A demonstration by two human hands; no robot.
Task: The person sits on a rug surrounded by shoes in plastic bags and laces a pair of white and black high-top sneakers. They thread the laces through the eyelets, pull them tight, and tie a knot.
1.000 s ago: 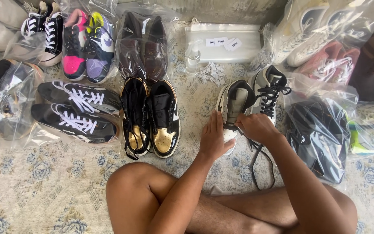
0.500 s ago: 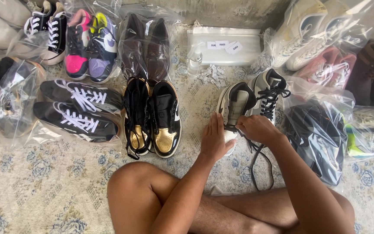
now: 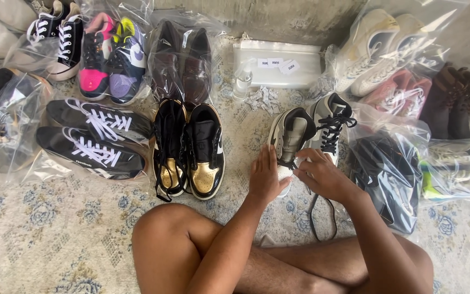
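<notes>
I sit cross-legged on a patterned carpet (image 3: 55,245). In front of me lies a grey, white and black sneaker (image 3: 290,133) with its tongue pulled open. My left hand (image 3: 263,177) rests flat on its toe, fingers together. My right hand (image 3: 322,173) pinches its black lace (image 3: 316,215) near the toe, and the loose end trails down to my leg. The matching sneaker (image 3: 330,122), laced in black, stands just to the right.
A black and gold pair (image 3: 189,147) sits left of my hands. Bagged shoes ring the area: black with white laces (image 3: 93,139), brown dress shoes (image 3: 183,62), white sneakers (image 3: 379,51), a dark pair (image 3: 384,169). A clear pouch (image 3: 278,65) lies by the wall.
Both hands stay on the sneaker's toe with only small finger shifts on the lace. The view has tilted slightly.
</notes>
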